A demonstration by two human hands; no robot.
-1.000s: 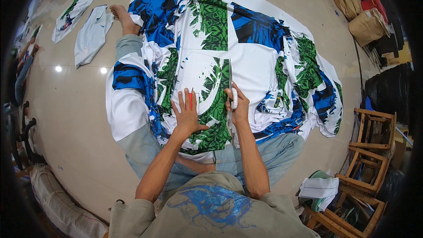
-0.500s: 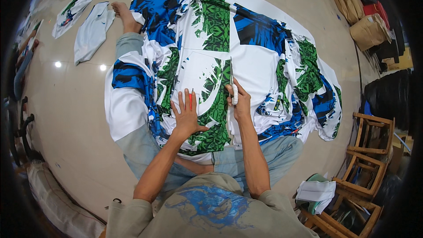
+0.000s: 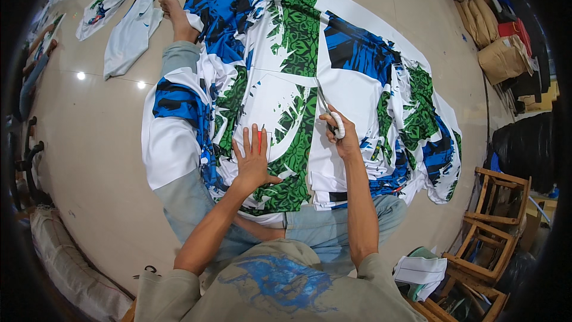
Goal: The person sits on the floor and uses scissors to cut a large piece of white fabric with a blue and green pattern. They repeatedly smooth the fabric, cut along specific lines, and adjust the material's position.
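A wide sheet of thin fabric [image 3: 351, 86], white with green and blue-black prints, lies across my lap and the floor, bunched on both sides. My left hand [image 3: 253, 164] rests flat with fingers spread on a white and green part of it. A narrow red shape shows between those fingers; I cannot make out what it is. My right hand [image 3: 347, 140] grips a pair of scissors [image 3: 323, 96] by white-wrapped handles. Their blades point away from me, at the right edge of the green print, near a crosswise line in the fabric. I cannot tell whether the blades are apart.
Pale cut fabric pieces [image 3: 128, 39] lie on the tiled floor at the far left, near my bare foot [image 3: 177, 18]. Wooden frames [image 3: 503, 197] stand at the right, with brown paper bags [image 3: 503, 59] beyond. A long wrapped roll [image 3: 71, 262] lies at the near left.
My right hand has moved rightward with the scissors, whose blades now slant up to the left. My left hand stays flat on the fabric. The whole view has shifted slightly.
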